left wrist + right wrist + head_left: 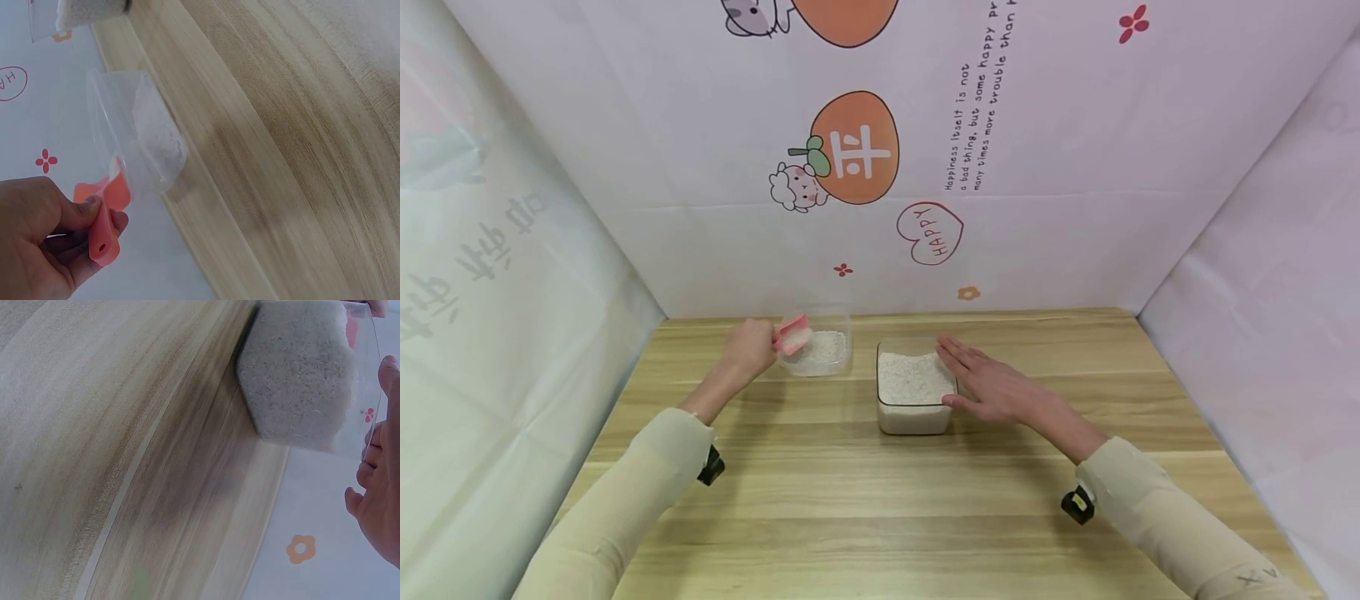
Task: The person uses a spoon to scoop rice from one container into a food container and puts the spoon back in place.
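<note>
My left hand (749,350) pinches the handle of a pink scoop (103,234) between thumb and fingers. White grains, apparently rice, lie in the scoop's bowl, which is tilted over a low clear plastic container (814,370). A shallow layer of the same grains (827,347) covers that container's bottom. To its right stands a deeper, square clear container (916,406) mostly filled with white grains (297,375). My right hand (988,387) rests against this container's right side, fingers extended along the rim and thumb near the front corner.
Both containers stand toward the back of a wood-grain table (880,508). Behind it rises a white printed backdrop (1045,233), with white sheets (1247,300) along both sides. A dark device (1078,505) hangs by each sleeve cuff.
</note>
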### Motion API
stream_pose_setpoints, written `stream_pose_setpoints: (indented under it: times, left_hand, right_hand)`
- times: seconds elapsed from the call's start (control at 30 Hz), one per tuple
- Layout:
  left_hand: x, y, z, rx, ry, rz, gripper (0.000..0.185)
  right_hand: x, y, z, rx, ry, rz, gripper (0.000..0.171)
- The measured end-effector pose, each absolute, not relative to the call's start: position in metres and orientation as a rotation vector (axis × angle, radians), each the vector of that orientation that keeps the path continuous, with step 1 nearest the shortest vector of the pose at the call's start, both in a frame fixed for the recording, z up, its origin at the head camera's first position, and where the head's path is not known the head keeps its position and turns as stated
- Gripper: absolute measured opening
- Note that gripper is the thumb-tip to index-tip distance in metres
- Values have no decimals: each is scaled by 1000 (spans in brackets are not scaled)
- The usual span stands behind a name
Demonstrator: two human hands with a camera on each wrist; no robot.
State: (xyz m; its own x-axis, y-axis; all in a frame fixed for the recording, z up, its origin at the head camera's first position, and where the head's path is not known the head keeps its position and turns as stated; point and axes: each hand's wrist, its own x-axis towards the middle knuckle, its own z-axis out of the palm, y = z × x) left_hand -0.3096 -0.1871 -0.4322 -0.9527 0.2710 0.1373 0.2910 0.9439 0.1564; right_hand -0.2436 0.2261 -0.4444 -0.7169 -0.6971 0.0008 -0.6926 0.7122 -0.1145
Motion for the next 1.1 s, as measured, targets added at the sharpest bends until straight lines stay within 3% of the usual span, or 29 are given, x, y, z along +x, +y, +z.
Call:
stream_pose_setpoints:
  times: [0.77, 1.1]
  left_hand:
    - [-309, -183, -436, -471, -2926, -24, 8]
    - [-304, -179, -436, -493, -2898, 56, 9]
  right_hand:
    - [-246, 226, -446, -1133, 2850, -181, 80]
    - [-244, 226, -446, -1144, 2855, -190, 80]
